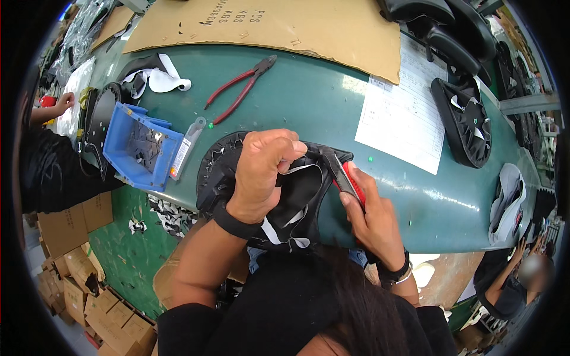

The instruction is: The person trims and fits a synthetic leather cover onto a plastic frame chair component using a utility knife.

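A black padded piece, curved like a chair pad, lies in front of me at the table's near edge. Its black fabric cover shows white cut edges and loose folds. My left hand is closed in a pinch over its middle, gripping the fabric edge. In my right hand is a red-handled utility knife, its grey metal end touching the pad's upper right rim. The underside of the pad is partly hidden by my left hand and wrist.
Beyond the pad lie red-handled pliers, a cardboard sheet and printed paper. A blue bin of small dark parts and a clear-bladed cutter case sit left. More black pads rest right; co-workers stand either side.
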Available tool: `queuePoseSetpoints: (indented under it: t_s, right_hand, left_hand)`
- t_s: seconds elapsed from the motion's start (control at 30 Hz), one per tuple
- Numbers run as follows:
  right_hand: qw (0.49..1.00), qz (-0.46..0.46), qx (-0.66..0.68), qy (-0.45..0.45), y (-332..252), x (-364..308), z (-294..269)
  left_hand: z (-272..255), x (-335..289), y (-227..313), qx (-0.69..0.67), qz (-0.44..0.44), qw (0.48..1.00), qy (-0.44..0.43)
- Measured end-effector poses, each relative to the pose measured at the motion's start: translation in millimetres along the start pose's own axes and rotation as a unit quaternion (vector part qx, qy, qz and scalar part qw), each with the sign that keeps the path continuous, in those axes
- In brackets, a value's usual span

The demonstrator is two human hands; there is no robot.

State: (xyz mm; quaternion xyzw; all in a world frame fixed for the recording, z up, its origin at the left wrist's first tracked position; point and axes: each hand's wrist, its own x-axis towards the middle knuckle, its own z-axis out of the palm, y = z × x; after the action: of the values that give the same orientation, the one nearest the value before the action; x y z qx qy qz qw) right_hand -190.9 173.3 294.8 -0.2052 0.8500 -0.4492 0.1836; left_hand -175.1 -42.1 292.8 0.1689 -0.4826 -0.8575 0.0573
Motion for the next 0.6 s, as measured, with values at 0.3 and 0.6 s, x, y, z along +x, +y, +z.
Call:
queuePoseSetpoints:
  t_s: [0.3,0.6]
  right_hand:
    - [0.987,-0.063,-0.141,-0.048,-4.9,-12.5,-4.4]
    - [0.962,-0.151,-0.226,-0.04,-9.1,18.4,-9.0]
  left_hand:
    - [-7.8,0.3,22.8,0.291,0.268,0.873,-0.283]
    - [-22.9,-16.9,21.1,0.257,0.069,0.962,-0.065]
